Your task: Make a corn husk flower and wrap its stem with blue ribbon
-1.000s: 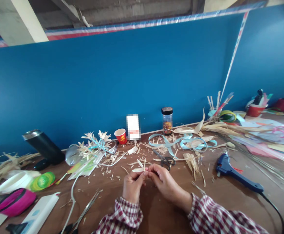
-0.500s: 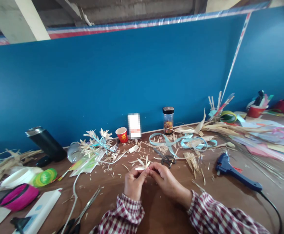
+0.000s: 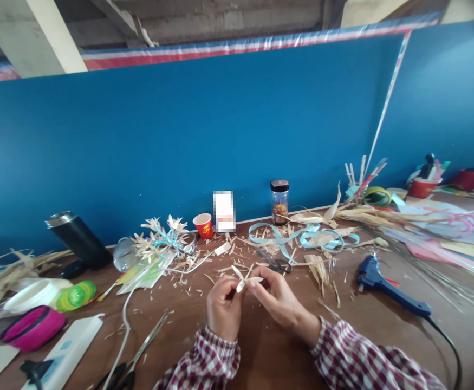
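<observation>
Between my two hands is a small pale flower [image 3: 242, 283] with narrow petals, which look like cut corn husk. My left hand [image 3: 223, 306] is closed in a pinch at its base; the stem, if any, is hidden by the fingers. My right hand [image 3: 282, 300] has its thumb and forefinger pinched on a petal at the flower's right side. Beyond the hands, husk scraps [image 3: 231, 260] and a small pair of dark-handled scissors [image 3: 279, 265] lie on the brown table [image 3: 261, 357].
Long scissors [image 3: 139, 346] and a white power strip [image 3: 68, 352] lie at front left. A blue glue gun [image 3: 391, 287] rests at right with its cord. Finished husk flowers [image 3: 159, 238], a red paper cup [image 3: 203, 225], a jar [image 3: 279, 203] and blue ribbon [image 3: 277, 234] stand or lie toward the blue partition.
The flower has turned, its petals now spreading toward the right and toward me. My right fingers have shifted slightly up onto a petal. My left hand keeps its pinch.
</observation>
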`<control>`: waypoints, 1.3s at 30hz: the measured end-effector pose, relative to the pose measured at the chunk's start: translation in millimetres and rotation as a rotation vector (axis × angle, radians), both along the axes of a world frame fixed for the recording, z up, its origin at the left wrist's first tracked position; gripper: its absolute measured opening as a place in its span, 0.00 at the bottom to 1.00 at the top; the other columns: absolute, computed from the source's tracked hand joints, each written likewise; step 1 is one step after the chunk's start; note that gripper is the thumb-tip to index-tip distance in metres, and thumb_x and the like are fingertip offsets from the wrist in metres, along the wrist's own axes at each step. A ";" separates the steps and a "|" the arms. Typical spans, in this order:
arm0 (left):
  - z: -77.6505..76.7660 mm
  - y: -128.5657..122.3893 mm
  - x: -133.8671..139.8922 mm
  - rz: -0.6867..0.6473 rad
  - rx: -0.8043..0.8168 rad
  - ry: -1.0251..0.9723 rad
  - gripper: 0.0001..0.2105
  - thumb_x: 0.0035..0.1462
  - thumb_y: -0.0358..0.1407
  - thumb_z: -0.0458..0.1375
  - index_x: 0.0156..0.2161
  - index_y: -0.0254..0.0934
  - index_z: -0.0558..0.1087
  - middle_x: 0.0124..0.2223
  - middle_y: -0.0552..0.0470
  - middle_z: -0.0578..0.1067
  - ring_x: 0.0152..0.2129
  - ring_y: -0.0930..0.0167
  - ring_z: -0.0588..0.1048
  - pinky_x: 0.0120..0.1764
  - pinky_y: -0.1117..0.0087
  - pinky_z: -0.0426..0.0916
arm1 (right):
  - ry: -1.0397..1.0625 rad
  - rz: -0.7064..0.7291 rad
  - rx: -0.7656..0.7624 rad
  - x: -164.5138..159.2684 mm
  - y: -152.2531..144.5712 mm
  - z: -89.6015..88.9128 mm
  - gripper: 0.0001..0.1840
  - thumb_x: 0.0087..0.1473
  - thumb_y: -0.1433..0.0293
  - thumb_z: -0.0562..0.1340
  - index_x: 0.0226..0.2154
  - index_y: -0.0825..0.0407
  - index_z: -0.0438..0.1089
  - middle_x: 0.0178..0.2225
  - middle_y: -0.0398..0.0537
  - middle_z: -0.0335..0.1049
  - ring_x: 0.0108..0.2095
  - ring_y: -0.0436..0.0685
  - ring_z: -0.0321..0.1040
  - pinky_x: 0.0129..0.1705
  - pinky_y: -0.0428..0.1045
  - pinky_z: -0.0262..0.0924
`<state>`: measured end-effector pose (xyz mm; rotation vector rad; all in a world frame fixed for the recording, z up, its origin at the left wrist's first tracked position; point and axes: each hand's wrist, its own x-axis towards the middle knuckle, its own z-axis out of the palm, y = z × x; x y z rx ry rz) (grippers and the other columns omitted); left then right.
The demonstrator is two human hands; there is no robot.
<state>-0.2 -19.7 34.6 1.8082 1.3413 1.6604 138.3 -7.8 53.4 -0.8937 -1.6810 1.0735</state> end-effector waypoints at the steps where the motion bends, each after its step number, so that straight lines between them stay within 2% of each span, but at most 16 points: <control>1: -0.8 -0.4 0.9 0.005 0.004 0.008 0.08 0.51 0.32 0.57 0.21 0.36 0.69 0.24 0.53 0.68 0.22 0.72 0.67 0.26 0.74 0.61 | 0.011 -0.013 -0.011 0.4 0.1 0.2 0.14 0.55 0.61 0.54 0.28 0.55 0.64 0.25 0.42 0.61 0.25 0.48 0.55 0.27 0.44 0.52; 7: -4.9 -1.9 3.0 0.012 0.007 0.059 0.08 0.52 0.30 0.55 0.22 0.36 0.68 0.24 0.53 0.67 0.23 0.72 0.67 0.27 0.74 0.61 | 0.008 -0.062 -0.035 1.9 1.9 -2.1 0.18 0.55 0.58 0.53 0.25 0.56 0.65 0.21 0.41 0.58 0.23 0.47 0.52 0.25 0.44 0.49; 13: -10.4 0.0 2.3 -0.025 -0.048 0.069 0.07 0.51 0.32 0.56 0.24 0.36 0.71 0.25 0.52 0.69 0.23 0.71 0.68 0.28 0.73 0.63 | 0.030 -0.118 -0.001 0.0 5.7 -5.8 0.18 0.56 0.60 0.52 0.22 0.54 0.60 0.20 0.39 0.53 0.22 0.47 0.49 0.24 0.43 0.48; 16: -11.6 1.2 2.8 -0.062 -0.099 0.032 0.08 0.51 0.35 0.57 0.24 0.36 0.72 0.27 0.51 0.71 0.24 0.71 0.69 0.28 0.73 0.63 | 0.014 -0.114 0.021 0.1 7.6 -8.8 0.16 0.57 0.62 0.52 0.22 0.53 0.59 0.20 0.38 0.53 0.22 0.47 0.50 0.24 0.43 0.48; 20: -10.6 -0.4 3.9 -0.075 -0.184 -0.008 0.08 0.52 0.35 0.57 0.24 0.36 0.73 0.23 0.52 0.71 0.22 0.71 0.69 0.27 0.74 0.63 | 0.029 -0.118 0.041 -0.1 8.0 -10.7 0.15 0.57 0.62 0.52 0.23 0.52 0.58 0.21 0.38 0.53 0.22 0.47 0.50 0.25 0.43 0.48; 25: -10.5 -2.0 3.7 -0.065 -0.148 -0.015 0.07 0.52 0.34 0.56 0.26 0.36 0.73 0.25 0.51 0.73 0.23 0.70 0.71 0.28 0.73 0.65 | 0.058 -0.080 -0.014 -1.4 8.0 -11.1 0.16 0.57 0.61 0.51 0.23 0.52 0.58 0.20 0.37 0.52 0.21 0.47 0.48 0.24 0.43 0.48; 30: -11.4 -1.2 4.0 -0.076 -0.146 0.012 0.08 0.53 0.34 0.55 0.25 0.36 0.72 0.24 0.51 0.72 0.23 0.71 0.71 0.28 0.73 0.65 | 0.043 -0.088 -0.019 -1.5 10.6 -12.3 0.16 0.56 0.61 0.52 0.23 0.53 0.58 0.20 0.38 0.53 0.22 0.47 0.50 0.24 0.43 0.49; 39: -15.2 -0.2 7.4 -0.130 -0.241 -0.122 0.07 0.51 0.37 0.57 0.27 0.36 0.74 0.28 0.49 0.75 0.25 0.69 0.73 0.29 0.71 0.69 | 0.076 -0.063 -0.086 -2.7 11.4 -14.8 0.16 0.55 0.59 0.54 0.23 0.53 0.60 0.19 0.38 0.57 0.21 0.47 0.55 0.23 0.43 0.52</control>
